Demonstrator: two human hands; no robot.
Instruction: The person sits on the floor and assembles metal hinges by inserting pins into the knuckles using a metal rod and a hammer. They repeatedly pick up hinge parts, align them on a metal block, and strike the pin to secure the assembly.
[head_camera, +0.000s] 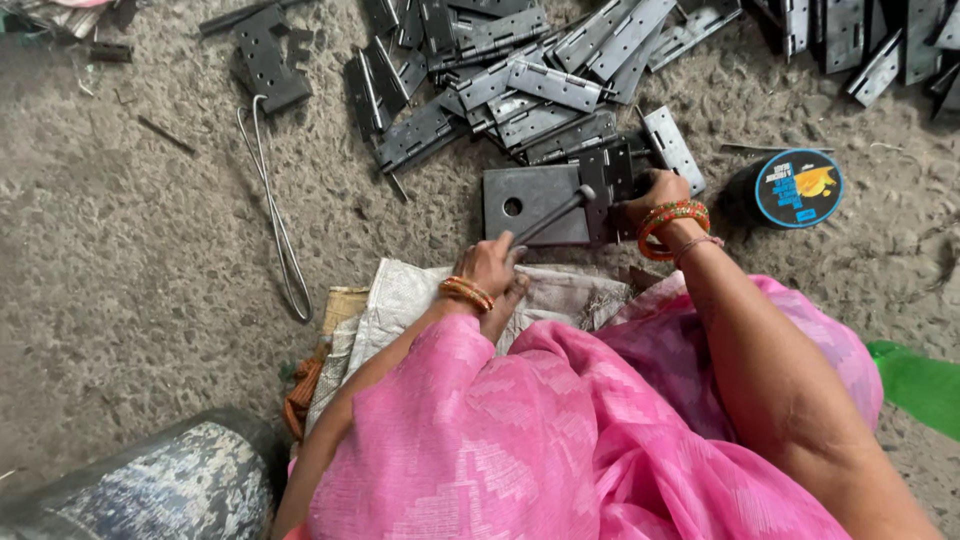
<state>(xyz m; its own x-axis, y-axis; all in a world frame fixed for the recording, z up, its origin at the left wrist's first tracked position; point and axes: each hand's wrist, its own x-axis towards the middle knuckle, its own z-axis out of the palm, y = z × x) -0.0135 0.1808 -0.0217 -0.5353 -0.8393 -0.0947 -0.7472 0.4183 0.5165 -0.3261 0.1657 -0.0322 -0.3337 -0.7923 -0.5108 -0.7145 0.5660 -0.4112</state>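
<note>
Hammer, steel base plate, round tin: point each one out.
hammer (552, 215), head view, on the middle of its handle.
steel base plate (530, 200), head view, on bare metal beside its hole.
round tin (798, 188), head view, on the centre of its blue lid.

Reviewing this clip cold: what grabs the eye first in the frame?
The bright pink garment fills the lower middle. Above it, the left hand grips a hammer whose head rests on a dark steel plate on the sandy ground, while the right hand holds a hinge at the plate's right edge. A heap of grey metal hinges sprawls across the top, and a round blue-lidded tin sits right of the hands.
</note>
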